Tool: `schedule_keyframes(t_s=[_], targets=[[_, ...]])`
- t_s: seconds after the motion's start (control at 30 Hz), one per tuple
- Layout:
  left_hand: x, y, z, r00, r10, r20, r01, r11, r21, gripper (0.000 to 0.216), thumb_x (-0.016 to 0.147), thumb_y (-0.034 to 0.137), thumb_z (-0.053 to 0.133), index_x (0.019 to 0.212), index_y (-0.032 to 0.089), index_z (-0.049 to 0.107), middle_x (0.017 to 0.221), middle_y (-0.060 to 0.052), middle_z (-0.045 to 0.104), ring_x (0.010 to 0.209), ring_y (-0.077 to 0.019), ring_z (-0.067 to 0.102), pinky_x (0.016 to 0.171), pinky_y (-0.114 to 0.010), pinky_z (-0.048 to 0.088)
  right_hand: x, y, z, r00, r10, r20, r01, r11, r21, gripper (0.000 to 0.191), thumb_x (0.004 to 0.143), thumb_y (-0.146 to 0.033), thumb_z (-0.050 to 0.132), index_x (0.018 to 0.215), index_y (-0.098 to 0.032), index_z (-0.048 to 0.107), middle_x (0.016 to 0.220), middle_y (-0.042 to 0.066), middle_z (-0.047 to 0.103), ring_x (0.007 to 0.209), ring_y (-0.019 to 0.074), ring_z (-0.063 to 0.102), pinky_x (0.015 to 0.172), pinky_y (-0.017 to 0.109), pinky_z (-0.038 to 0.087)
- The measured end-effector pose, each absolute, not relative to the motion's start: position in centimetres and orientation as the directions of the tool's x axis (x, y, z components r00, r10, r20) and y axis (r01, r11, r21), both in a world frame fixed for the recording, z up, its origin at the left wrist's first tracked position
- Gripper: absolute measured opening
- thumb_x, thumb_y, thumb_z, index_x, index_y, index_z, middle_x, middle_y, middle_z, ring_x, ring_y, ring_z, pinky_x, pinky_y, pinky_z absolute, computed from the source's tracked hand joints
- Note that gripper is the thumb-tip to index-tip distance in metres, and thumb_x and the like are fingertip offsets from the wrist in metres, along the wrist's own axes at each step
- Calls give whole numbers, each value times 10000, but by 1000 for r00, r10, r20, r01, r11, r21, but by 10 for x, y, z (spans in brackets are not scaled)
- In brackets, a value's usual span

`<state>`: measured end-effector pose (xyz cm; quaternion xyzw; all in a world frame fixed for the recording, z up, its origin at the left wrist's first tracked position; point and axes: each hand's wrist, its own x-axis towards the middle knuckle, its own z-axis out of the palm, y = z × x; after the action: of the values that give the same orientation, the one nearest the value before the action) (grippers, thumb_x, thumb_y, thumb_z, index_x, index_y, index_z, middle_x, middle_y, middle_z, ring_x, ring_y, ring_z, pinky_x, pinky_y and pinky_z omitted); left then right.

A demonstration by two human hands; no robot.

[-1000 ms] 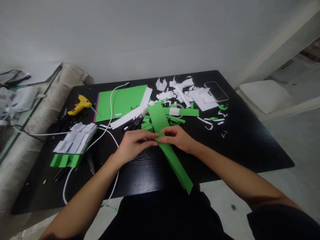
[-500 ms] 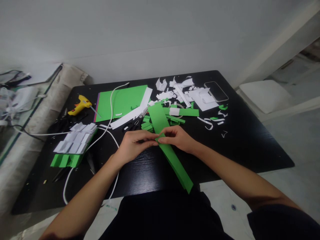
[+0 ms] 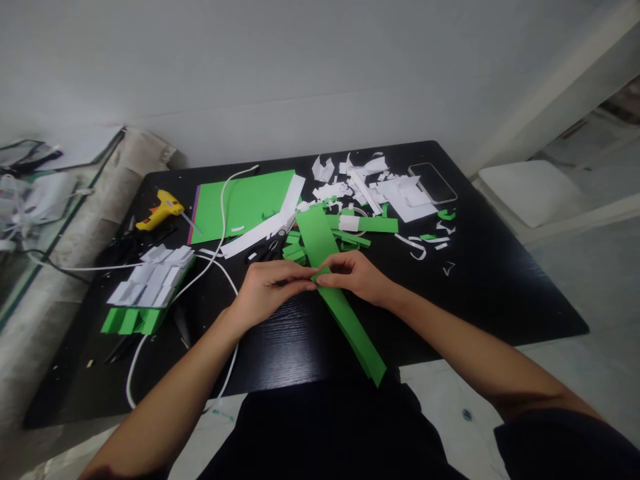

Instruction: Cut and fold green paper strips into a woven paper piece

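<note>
A long green paper strip [image 3: 345, 319] runs from the table's middle down past its near edge. My left hand [image 3: 267, 288] and my right hand [image 3: 357, 276] meet at the strip's middle, fingers pinched on it where it creases. Behind my hands the strip's far part [image 3: 316, 235] lies flat over green offcuts. Black scissors [image 3: 267, 248] lie just beyond my left hand.
On the black table [image 3: 490, 287] are a green sheet [image 3: 245, 203], white paper scraps [image 3: 380, 190], a phone [image 3: 433, 182], a yellow glue gun [image 3: 160, 209] with a white cord [image 3: 210, 260], and a stack of folded white and green pieces [image 3: 145, 287]. A wall stands behind.
</note>
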<state>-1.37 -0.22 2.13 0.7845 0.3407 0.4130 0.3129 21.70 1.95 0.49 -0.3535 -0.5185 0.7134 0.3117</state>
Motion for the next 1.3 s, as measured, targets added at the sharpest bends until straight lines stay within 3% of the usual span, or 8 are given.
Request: schedule_keyframes(t_s=[1.3], targets=[[-13,-2,20,429,799,421,291,-563,773,147,933,285,821,1071,246,853,908,-43,853,766,-166,792,693,-269,629,217,20,6,-552,810,-198,-50,-269,-962,262,674,-349,951,815,-180,808,721,-14,724,642,114,591,608,245,443]])
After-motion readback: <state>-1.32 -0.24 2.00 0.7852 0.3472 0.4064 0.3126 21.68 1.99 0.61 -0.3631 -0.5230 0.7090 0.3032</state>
